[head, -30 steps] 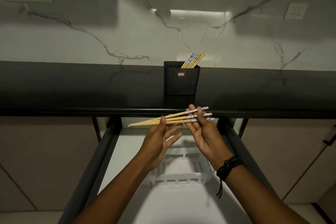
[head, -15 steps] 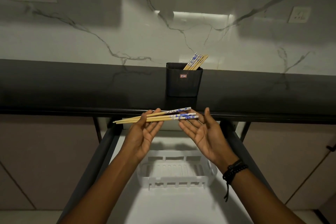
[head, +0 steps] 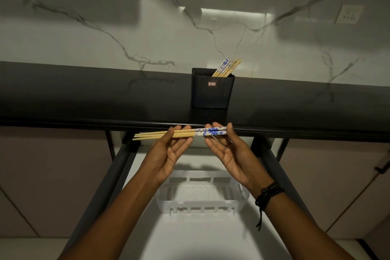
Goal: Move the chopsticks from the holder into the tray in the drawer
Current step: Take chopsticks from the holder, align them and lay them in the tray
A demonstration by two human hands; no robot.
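Your left hand and right hand are raised palm-up and hold a bundle of chopsticks level between them, just under the counter edge. Your left thumb crosses the plain ends. Your right fingertips curl behind the blue-patterned ends, and that thumb is hard to make out. The other sticks lean in the black holder, their lower parts hidden. Your forearms partly cover the white tray in the drawer.
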